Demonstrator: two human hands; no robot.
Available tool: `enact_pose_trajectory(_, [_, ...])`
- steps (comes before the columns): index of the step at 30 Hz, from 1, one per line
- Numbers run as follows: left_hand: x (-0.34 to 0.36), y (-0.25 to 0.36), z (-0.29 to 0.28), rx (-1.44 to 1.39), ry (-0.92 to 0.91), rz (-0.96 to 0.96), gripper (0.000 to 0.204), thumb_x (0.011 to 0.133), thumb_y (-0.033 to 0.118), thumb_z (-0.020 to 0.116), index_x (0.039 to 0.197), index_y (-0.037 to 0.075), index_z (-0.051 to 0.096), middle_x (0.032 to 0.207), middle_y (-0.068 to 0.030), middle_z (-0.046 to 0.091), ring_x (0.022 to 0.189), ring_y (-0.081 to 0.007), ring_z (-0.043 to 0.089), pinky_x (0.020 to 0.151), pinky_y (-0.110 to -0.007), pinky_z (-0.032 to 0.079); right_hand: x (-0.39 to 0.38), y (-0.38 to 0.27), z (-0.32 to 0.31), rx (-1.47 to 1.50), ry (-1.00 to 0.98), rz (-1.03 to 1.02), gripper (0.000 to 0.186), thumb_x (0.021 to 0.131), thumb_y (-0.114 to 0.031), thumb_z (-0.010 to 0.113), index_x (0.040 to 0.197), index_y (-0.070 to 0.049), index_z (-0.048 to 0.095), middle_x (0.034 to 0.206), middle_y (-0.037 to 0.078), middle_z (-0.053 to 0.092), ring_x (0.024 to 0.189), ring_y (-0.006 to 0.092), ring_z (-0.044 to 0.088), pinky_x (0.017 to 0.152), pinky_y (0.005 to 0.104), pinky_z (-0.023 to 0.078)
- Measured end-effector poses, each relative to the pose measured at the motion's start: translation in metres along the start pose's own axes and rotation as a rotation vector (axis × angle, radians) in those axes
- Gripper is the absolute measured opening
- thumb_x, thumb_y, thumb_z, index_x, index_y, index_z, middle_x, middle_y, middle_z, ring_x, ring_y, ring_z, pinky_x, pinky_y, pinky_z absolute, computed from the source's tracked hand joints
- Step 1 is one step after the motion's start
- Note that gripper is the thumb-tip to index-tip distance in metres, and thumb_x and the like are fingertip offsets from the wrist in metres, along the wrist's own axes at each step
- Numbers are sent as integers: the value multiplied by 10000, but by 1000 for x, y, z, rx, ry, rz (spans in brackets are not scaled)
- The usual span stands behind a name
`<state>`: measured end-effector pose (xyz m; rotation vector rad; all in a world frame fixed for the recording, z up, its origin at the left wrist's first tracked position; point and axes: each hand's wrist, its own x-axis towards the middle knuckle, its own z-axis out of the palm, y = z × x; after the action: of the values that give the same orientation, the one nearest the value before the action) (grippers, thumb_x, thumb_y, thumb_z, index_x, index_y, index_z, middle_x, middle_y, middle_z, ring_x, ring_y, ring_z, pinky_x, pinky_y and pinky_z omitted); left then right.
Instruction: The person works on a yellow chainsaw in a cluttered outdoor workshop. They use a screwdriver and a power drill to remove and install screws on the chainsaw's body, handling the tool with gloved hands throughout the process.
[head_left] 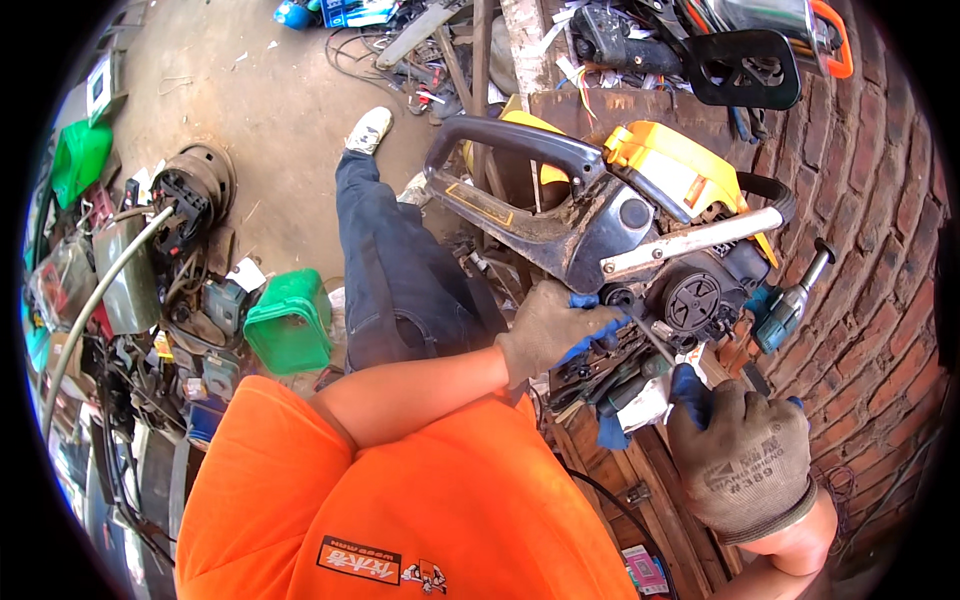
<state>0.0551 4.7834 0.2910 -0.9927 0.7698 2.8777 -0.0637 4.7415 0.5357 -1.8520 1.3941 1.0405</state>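
Note:
A chainsaw [600, 215] with a black rear handle and a yellow top cover lies on its side on a cluttered wooden bench, its round black starter pulley [692, 302] exposed. My left hand [560, 330], in a grey-brown glove with blue fingertips, is closed at the saw's near edge; what it grips is hidden. By its fingertips a thin metal rod [652, 335] slants from the saw toward my other hand. My right hand [742, 450], gloved the same way, is curled beside a white crumpled wrapper [648, 402]. Its palm is turned away, hiding anything inside.
A teal power tool [790, 305] stands against the brick wall [870, 270] at right. Dark-handled hand tools [625, 390] crowd the bench. On the left are a green plastic bin [290, 320], a rusty wheel rim [205, 180] and piled scrap parts. A black guard [745, 70] hangs top right.

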Motion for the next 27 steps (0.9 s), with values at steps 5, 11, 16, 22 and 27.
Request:
enact_pose_trajectory(5, [-5,28,0,164,-8,-151,284,870,174,752,1089,-3,719,900,-57,738,759,-95,614,721,-301,532,13,9,-5,83,-116,-36,181,798,-129,636,898,21,652,646,86,508,493,184,541,370,367,342])
enact_pose_trajectory(11, [-1,6,6,0,68,28,212,875,161,748,967,-28,726,750,-65,721,615,-56,618,554,-266,499,-11,7,-11,170,16,207,408,741,-104,693,1145,-49,677,808,81,589,599,255,598,520,396,432])
enact_pose_trajectory(16, [-3,9,6,74,93,132,216,866,165,755,971,-22,727,719,-56,695,616,-74,595,586,-277,499,-3,14,0,238,10,240,425,701,-93,731,1124,-70,698,792,86,603,603,268,611,527,400,454])
enact_pose_trajectory(22, [-6,12,5,109,91,83,216,864,181,765,934,-19,723,690,-46,673,598,-70,568,551,-271,473,3,17,-8,268,-37,262,373,706,-98,726,1078,-95,710,745,82,602,573,277,605,522,404,454])
enact_pose_trajectory(27, [-4,11,5,71,78,56,227,873,194,764,927,-21,720,688,-49,674,601,-72,599,541,-274,481,14,20,-14,235,-71,251,279,704,-108,729,983,-114,719,716,84,599,563,287,609,519,408,452])
